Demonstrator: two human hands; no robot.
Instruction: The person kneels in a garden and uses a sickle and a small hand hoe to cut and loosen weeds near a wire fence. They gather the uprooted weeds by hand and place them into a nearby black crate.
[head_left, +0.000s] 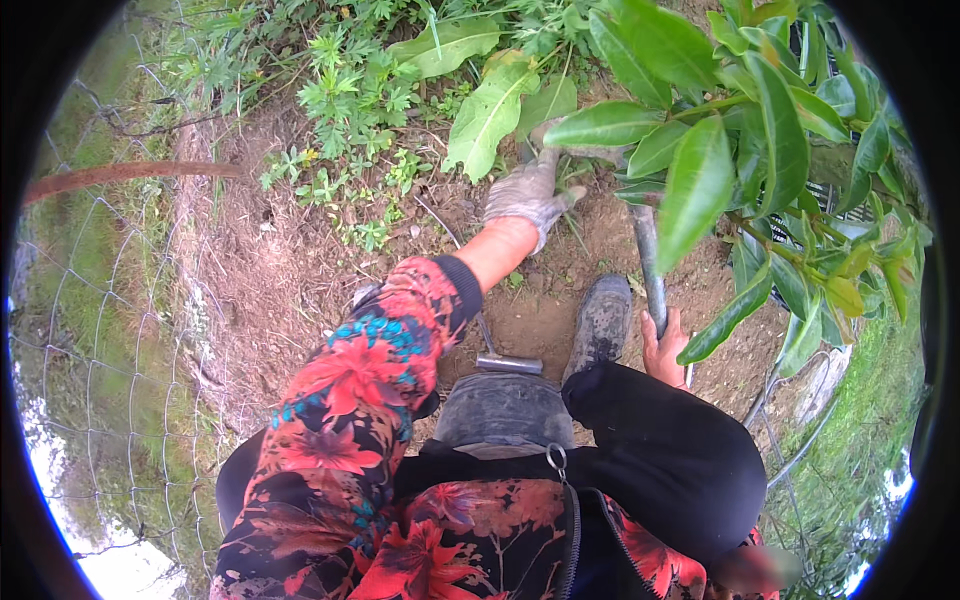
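My left hand (529, 196), in a dirty pale glove, reaches forward to the soil beside broad-leaved weeds (491, 112). Its thumb stands apart, and its fingertips lie near a greyish flat piece (596, 152) partly hidden by leaves; whether they grip anything is unclear. My bare right hand (664, 349) is around the lower end of a grey metal pipe handle (649, 262), whose far end goes behind leaves. Between my legs, a short metal tube (510, 364) joined to a thin bent rod (485, 330) lies before a dark rounded object (504, 409). My sleeve covers part of the rod.
A leafy branch (694, 172) hangs over the right side. Wire fencing (90, 360) runs along the left, with a rusty curved bar (135, 172) near it. My muddy boot (602, 319) stands on bare soil. Bent wires (806, 435) are at the right.
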